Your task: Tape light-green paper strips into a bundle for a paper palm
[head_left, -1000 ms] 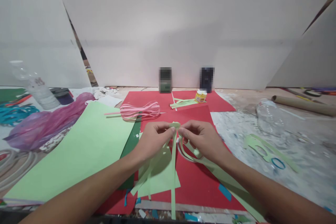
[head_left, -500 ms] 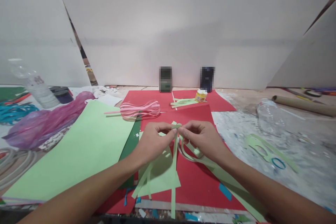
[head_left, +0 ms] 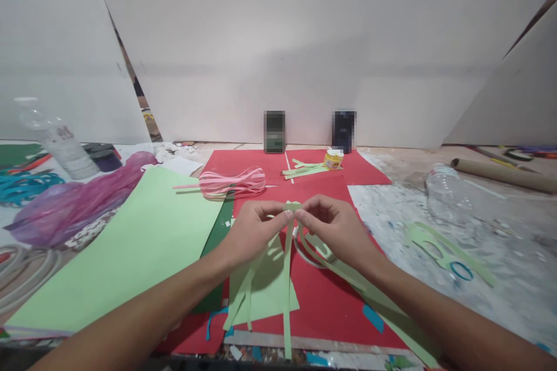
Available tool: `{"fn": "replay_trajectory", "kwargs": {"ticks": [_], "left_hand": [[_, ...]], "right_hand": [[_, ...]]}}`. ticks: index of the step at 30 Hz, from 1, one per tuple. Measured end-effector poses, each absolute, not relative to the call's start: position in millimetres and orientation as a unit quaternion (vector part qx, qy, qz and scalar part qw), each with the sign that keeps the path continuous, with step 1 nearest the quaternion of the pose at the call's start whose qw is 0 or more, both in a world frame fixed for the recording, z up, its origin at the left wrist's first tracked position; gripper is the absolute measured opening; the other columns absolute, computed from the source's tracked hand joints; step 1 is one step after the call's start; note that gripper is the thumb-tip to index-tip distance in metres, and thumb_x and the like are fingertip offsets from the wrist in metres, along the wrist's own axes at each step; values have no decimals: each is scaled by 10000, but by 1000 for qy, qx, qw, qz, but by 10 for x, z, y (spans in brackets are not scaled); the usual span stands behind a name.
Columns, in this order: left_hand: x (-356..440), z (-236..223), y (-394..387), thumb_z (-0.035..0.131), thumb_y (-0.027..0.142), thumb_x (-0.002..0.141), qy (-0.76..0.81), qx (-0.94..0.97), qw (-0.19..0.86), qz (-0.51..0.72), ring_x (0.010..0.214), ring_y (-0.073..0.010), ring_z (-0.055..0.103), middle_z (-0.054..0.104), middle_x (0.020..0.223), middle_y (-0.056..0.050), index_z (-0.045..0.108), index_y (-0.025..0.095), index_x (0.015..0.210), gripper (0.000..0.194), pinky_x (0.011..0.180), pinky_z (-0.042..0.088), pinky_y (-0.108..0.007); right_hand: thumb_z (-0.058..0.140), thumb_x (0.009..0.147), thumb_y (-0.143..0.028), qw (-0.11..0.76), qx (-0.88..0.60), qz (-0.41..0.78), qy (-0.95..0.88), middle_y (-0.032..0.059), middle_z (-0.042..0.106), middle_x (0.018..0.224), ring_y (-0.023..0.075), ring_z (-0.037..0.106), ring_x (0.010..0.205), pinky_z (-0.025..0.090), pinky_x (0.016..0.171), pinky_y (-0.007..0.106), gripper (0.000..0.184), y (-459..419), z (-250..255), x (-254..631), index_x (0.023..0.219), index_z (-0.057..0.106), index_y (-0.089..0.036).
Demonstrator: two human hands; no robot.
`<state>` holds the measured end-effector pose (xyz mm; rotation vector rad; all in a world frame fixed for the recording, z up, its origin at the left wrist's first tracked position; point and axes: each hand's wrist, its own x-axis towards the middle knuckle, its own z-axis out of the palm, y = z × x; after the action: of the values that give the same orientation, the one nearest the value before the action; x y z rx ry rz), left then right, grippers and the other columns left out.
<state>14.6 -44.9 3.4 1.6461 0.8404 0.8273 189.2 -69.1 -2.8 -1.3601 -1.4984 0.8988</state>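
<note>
My left hand [head_left: 257, 231] and my right hand [head_left: 333, 225] meet above the red paper [head_left: 313, 295], each pinching a pale green paper strip [head_left: 287, 290] between thumb and fingers. The strip is bent at the top between my fingertips, and a long end hangs down toward the table's front edge. Beneath my left hand, more green strips lie over a green paper piece [head_left: 278, 295]. By my right hand rests a round ring-like item [head_left: 307, 255], partly covered by green paper. My fingers hide just how the strip is folded.
Large green sheets [head_left: 130, 249] lie to the left, with a pink strip bundle [head_left: 232, 182] beyond. A small yellow jar [head_left: 333, 159] stands behind my hands, near cut strips. Scissors with a blue ring [head_left: 461, 270] and a clear bottle [head_left: 448, 191] are at right. White panels [head_left: 278, 40] stand behind.
Both hands stay almost in place. The top of the strip between my fingertips has turned slightly, and the hanging strips have shifted a little.
</note>
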Motion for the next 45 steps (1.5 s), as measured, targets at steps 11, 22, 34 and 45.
{"fn": "replay_trajectory", "kwargs": {"ticks": [11,22,34,45], "left_hand": [[147,9,-376,664,383,773,361,635,594,338,632,-101,481,573,682,8,665,133,750,251,607,374,-225],[109,49,-346,589,411,810,376,713,518,287,635,-111,453,513,650,19,589,134,690,302,605,340,-238],[54,59,-321,587,395,802,383,743,487,251,649,-124,499,592,706,-12,656,142,768,264,613,369,-246],[-5,110,-291,617,348,773,366,721,539,239,650,-130,552,622,686,-22,659,133,721,225,632,409,-235]], "right_hand": [[621,780,-309,457,-511,387,-618,-7,573,638,116,519,568,403,525,231,144,-716,-86,1859,750,580,-175],[600,822,-359,459,-465,391,-648,-2,588,685,114,516,571,411,532,232,177,-742,-103,1872,839,583,-184],[615,801,-304,439,-441,487,-612,-33,527,596,81,475,507,379,506,209,171,-721,-22,1916,707,580,-165],[583,828,-337,332,-446,516,-652,-15,579,608,102,528,537,406,531,218,183,-662,4,1968,774,586,-161]]}}
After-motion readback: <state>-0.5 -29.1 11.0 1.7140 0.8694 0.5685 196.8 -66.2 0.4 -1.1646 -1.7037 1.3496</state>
